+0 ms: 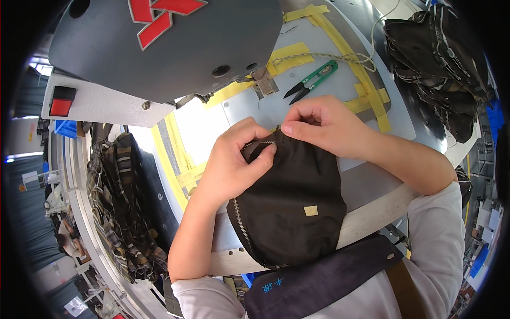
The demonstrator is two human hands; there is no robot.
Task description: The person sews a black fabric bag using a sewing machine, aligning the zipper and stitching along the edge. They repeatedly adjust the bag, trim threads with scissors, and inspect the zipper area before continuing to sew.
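Note:
A dark brown fabric piece (287, 196) with a metal zipper (240, 223) along its left edge lies at the table's near edge. A small yellow tag is stuck on it. My left hand (236, 159) pinches the fabric's upper edge at the zipper teeth, thumb and fingers closed. My right hand (324, 125) grips the same edge just to the right, thumb against the fingertips. Beyond my hands, green thread snips (316, 80) rest on the work plate. The sewing machine's presser foot (263, 85) stands just past the fabric.
The grey sewing machine head (164, 48) looms at the upper left, with a red switch (60, 107) beside it. Yellow tape (372, 101) lines the plate. Dark zippered pieces (441, 69) are heaped at the right; plaid fabric (119, 202) hangs at the left. A braided cord (340, 56) crosses the plate.

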